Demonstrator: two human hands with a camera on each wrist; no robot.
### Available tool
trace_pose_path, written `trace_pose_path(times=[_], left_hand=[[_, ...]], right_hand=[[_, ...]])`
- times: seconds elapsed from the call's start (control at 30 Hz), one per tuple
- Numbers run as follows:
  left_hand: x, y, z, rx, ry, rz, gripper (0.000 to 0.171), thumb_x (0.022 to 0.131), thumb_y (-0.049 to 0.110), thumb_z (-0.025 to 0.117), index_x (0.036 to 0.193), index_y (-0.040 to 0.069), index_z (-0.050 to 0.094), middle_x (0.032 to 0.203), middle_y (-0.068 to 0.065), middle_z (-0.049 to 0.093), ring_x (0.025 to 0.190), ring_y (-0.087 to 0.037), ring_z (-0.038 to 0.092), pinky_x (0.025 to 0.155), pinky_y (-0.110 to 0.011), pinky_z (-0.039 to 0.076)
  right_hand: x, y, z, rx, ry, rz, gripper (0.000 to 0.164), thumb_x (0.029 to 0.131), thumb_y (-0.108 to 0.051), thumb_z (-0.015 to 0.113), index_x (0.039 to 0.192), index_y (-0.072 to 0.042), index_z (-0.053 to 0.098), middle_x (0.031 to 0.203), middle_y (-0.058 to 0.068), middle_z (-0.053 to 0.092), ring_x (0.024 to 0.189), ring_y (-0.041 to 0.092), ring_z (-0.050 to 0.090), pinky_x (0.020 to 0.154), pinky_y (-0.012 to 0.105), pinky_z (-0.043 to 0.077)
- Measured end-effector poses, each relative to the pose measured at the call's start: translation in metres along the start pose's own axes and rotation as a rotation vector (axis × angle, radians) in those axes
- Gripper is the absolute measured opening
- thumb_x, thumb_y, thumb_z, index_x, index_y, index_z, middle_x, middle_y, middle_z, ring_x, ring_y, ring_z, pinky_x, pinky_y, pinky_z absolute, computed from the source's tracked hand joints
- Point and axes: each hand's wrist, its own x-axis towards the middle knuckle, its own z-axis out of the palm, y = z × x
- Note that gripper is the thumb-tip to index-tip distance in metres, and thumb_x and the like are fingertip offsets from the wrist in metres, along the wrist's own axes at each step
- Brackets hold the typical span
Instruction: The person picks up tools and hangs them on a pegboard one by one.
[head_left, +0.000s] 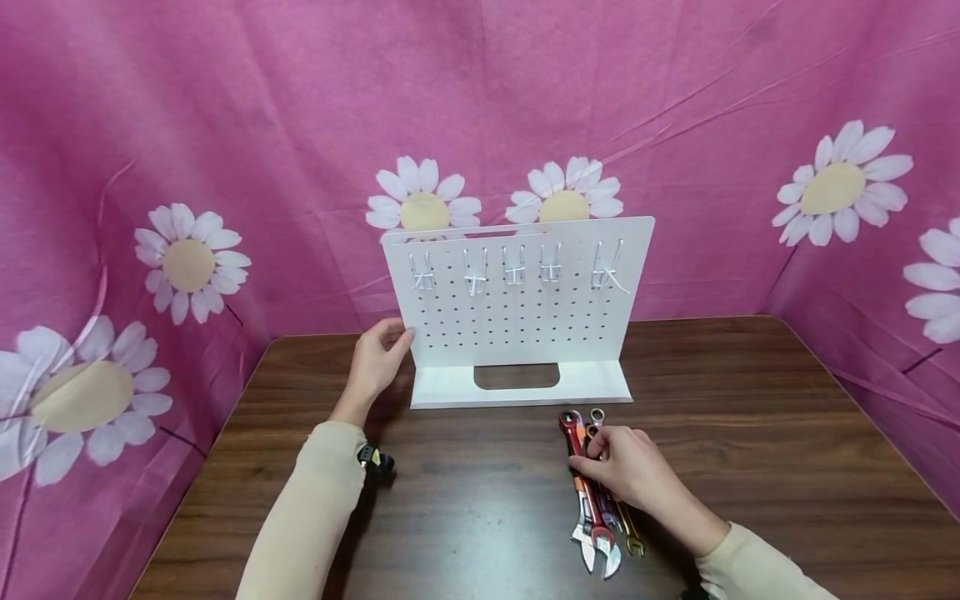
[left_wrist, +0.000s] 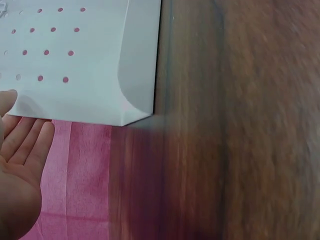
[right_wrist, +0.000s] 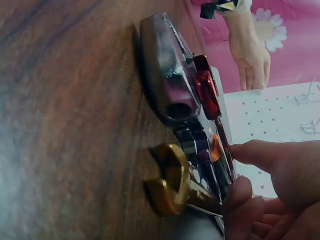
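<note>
A white pegboard stands upright on its flat base. My left hand holds its left edge, thumb in front and fingers behind. To the right, in front of the board, several wrenches lie bunched together, roughly lengthwise. My right hand is over this bunch and pinches a red wrench between thumb and fingertips. Beneath and beside it are a silver adjustable wrench with an orange part and a gold wrench. My fingers hide the middle of the bunch.
Several metal hooks line the upper pegboard, with white ties across them. A slot opens in the base. The brown wooden table ends at a pink flowered cloth behind and on both sides.
</note>
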Motion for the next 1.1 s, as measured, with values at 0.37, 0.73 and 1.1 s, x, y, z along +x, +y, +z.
trace_pose_path(times=[0.37,0.73,1.1], left_hand=[[0.004,0.003,0.009,-0.037,0.009,-0.02,0.031,0.108,0.016,0.068,0.13,-0.005,0.069,0.125,-0.027,0.075,0.118,-0.04,0.072,0.107,-0.051,0.059],[0.006,0.002,0.01,-0.073,0.022,-0.01,0.03,0.112,0.016,0.061,0.132,-0.006,0.069,0.129,-0.028,0.074,0.124,-0.04,0.07,0.111,-0.053,0.058],[0.01,0.002,0.011,-0.092,0.056,-0.015,0.027,0.112,0.014,0.06,0.127,-0.006,0.071,0.127,-0.028,0.075,0.116,-0.033,0.069,0.101,-0.038,0.056]], right_hand=[[-0.003,-0.01,0.001,-0.017,-0.005,0.036,0.028,0.086,-0.016,0.082,0.067,-0.015,0.062,0.058,-0.005,0.058,0.044,0.008,0.052,0.043,0.025,0.046],[-0.004,-0.001,-0.007,0.129,-0.053,0.076,0.024,0.09,-0.011,0.076,0.069,-0.012,0.064,0.049,-0.006,0.053,0.037,0.006,0.052,0.039,0.03,0.05],[-0.004,0.003,-0.028,0.324,-0.139,0.079,0.014,0.1,-0.009,0.076,0.093,0.003,0.075,0.07,0.003,0.071,0.053,0.02,0.068,0.05,0.036,0.063]])
